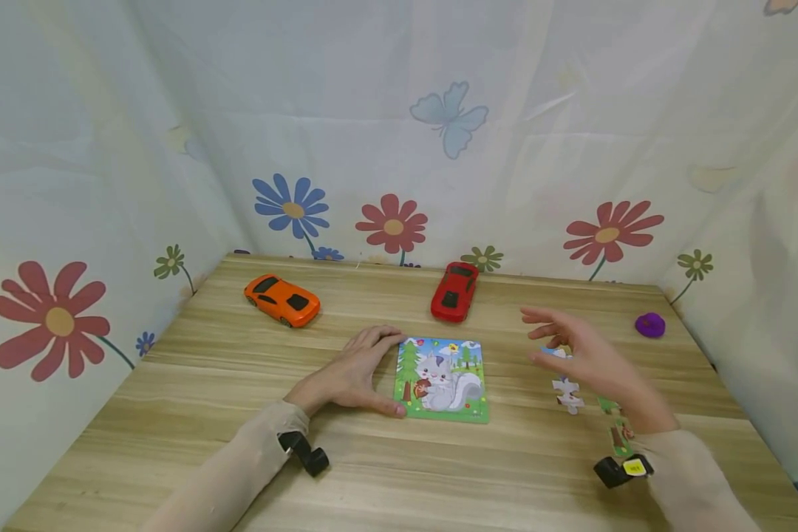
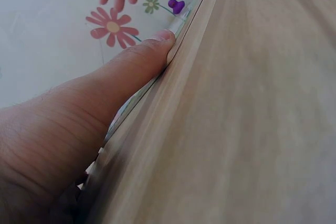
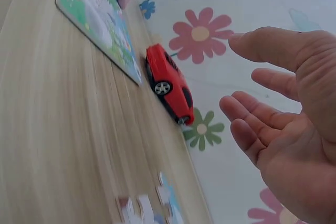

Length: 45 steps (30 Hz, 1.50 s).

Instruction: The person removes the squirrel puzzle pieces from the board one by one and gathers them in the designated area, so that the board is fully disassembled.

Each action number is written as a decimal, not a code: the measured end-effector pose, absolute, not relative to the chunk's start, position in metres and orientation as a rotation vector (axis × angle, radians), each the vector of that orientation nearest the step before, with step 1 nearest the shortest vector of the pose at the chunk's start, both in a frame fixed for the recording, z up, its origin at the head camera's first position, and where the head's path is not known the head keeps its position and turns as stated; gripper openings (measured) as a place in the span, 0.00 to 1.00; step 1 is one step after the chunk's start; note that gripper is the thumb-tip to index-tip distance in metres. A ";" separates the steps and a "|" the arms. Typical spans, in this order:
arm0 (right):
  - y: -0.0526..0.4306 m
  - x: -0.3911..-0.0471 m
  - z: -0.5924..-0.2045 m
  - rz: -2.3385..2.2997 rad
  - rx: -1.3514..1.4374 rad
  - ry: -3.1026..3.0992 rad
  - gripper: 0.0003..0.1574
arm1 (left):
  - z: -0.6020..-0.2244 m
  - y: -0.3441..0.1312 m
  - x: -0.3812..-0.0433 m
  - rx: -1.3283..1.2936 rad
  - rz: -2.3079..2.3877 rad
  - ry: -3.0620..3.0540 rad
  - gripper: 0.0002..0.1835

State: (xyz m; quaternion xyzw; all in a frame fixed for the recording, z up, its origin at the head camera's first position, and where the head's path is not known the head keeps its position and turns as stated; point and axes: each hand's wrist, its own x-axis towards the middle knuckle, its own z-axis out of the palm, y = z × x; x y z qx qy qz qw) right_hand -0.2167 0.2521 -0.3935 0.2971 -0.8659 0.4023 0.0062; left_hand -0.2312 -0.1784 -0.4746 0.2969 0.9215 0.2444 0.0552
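Observation:
A square puzzle board (image 1: 442, 380) with a grey squirrel picture lies flat on the table. My left hand (image 1: 352, 373) rests along its left side, thumb at the lower left corner and fingertips at the upper left corner. In the left wrist view the thumb (image 2: 136, 59) touches the board's edge. My right hand (image 1: 581, 351) is raised over the table right of the board, fingers spread and holding nothing. Below it lie loose puzzle pieces (image 1: 567, 395), partly hidden by the hand and forearm; the right wrist view shows some pieces (image 3: 142, 209) too.
An orange toy car (image 1: 282, 301) stands at the back left. Behind the board is a red toy car (image 1: 454, 292). A small purple toy (image 1: 650, 325) sits near the right edge. Flower-printed curtains (image 1: 346, 133) enclose the wooden table (image 1: 173, 384) at the back and sides.

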 end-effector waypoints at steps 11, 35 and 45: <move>0.208 -0.227 -0.393 1.357 0.979 -2.679 0.44 | -0.474 -0.179 -0.230 0.906 0.764 2.793 0.74; 0.156 -0.222 -0.418 1.541 1.017 -2.747 0.42 | -0.473 -0.178 -0.232 0.916 0.742 2.794 0.74; 0.149 -0.220 -0.434 1.588 1.125 -2.742 0.42 | -0.474 -0.178 -0.231 0.915 0.743 2.799 0.74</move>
